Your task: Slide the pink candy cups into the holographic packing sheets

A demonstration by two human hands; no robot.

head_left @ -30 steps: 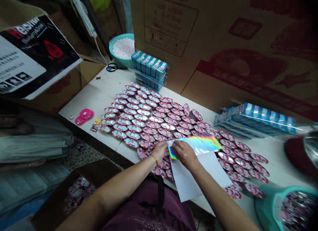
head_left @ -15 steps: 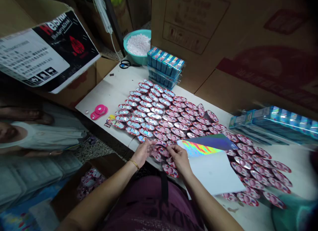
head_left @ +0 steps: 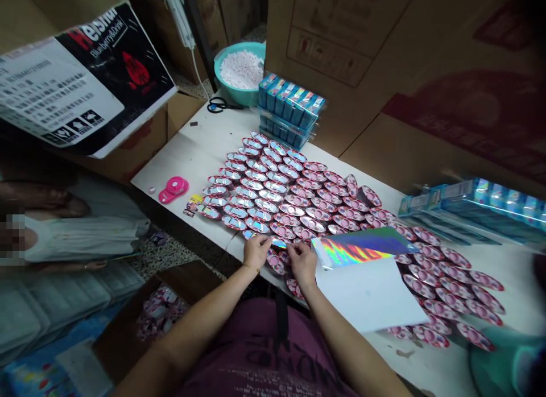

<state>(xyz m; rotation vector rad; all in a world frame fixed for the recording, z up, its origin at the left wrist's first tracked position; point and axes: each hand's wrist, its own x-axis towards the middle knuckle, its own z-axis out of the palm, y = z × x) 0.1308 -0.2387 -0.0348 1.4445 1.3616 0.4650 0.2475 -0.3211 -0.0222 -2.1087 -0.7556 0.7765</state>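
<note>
Rows of small oval-topped containers (head_left: 317, 213) with red rims stand close together on the white table (head_left: 162, 158). Those on the left have shiny bluish tops; those further right show pink ones. At the near edge, my left hand (head_left: 256, 253) pinches the left end of one oval container with a shiny blue-yellow top (head_left: 280, 243). The fingertips of my right hand (head_left: 303, 264) are closed at its right end. Beside my right hand lie a white sheet (head_left: 371, 294) and an iridescent film sheet (head_left: 354, 252), both over some containers.
A pink punch-like tool (head_left: 174, 189), black scissors (head_left: 219, 105) and a bowl of white pellets (head_left: 241, 70) are toward the left and back. Blue packs (head_left: 290, 110) stand before large cartons (head_left: 341, 50). Another person (head_left: 85, 232) is at the left, near an open box (head_left: 157, 317).
My left hand has turned from palm up with loose fingers to a pinch on the oval container. My right hand stays close by, its fingers now at the container's other end. The view shifted slightly.
</note>
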